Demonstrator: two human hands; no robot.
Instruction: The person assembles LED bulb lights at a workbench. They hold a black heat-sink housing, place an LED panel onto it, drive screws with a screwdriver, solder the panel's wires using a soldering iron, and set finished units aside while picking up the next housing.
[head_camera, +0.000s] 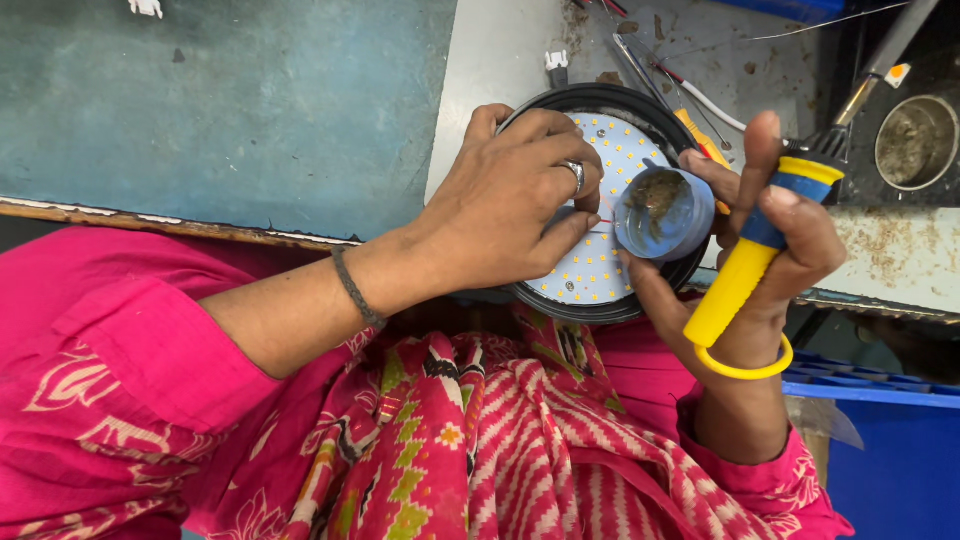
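Observation:
A round lamp with a black rim (590, 98) and a white board dotted with small yellow chips (600, 265) lies at the bench edge. My left hand (510, 200), with a ring on one finger, rests on the lamp and pinches a thin red wire against the board. My right hand (765, 215) grips a soldering iron with a yellow and blue handle (745, 265), tip pointing away. The same hand's fingers also hold a small blue cup (665, 212) of brownish paste over the lamp.
A metal pot (915, 140) with dark residue stands at the far right. Loose wires and tools (665, 70) lie on the grey stained plate behind the lamp. A teal bench top (230, 100) spreads to the left. A blue bin (890, 440) sits at the lower right.

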